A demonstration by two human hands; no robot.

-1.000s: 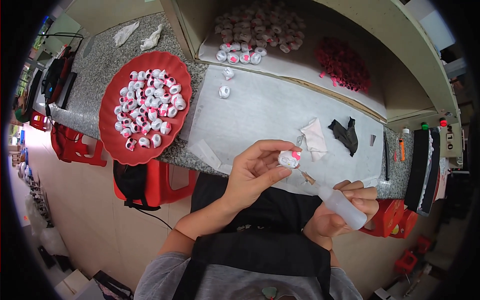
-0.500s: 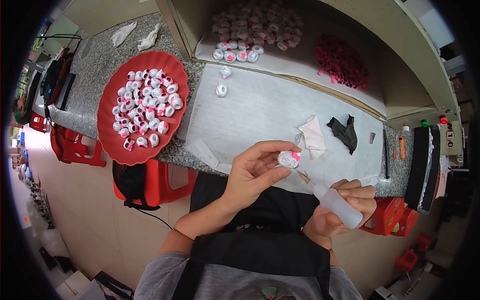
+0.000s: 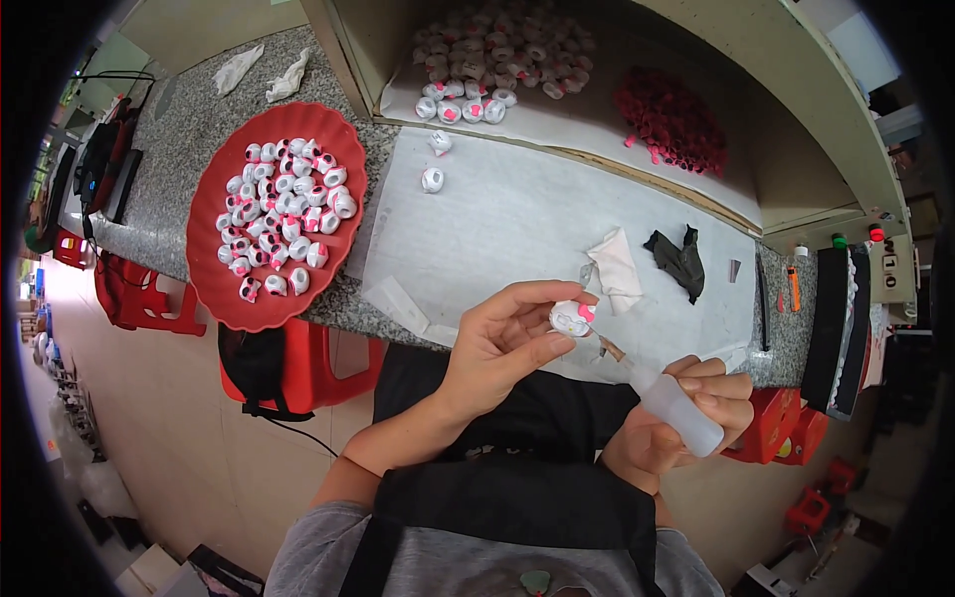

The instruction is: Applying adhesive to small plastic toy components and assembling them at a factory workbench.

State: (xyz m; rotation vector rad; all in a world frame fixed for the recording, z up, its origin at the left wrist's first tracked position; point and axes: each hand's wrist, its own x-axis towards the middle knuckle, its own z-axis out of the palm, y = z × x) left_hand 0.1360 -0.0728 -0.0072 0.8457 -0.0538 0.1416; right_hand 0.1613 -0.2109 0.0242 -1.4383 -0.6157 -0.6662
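Observation:
Between the thumb and fingers of my left hand [image 3: 512, 333] is a small white figurine head [image 3: 571, 317] with a pink bow. My right hand [image 3: 696, 413] is closed round a translucent white squeeze bottle [image 3: 679, 413], whose brownish nozzle tip [image 3: 611, 348] points at the figurine head's lower right side. A small gap seems to lie between tip and head. Both hands are above the near edge of the white paper sheet [image 3: 497, 229]. Two more white pieces [image 3: 433, 180] rest on the sheet's far left part.
A red scalloped tray [image 3: 209, 284] with many white-and-pink pieces stands left. The shelf [image 3: 597, 114] behind holds a pile of white pieces [image 3: 507, 45] and a heap of pink ones [image 3: 671, 119]. A white cloth [image 3: 617, 269], a black cloth [image 3: 678, 261] and an orange cutter [image 3: 794, 289] lie right.
The bottle's nozzle has drawn slightly away from the figurine head, down and to the right. My left hand keeps its grip on the head, and the whole view has shifted a little.

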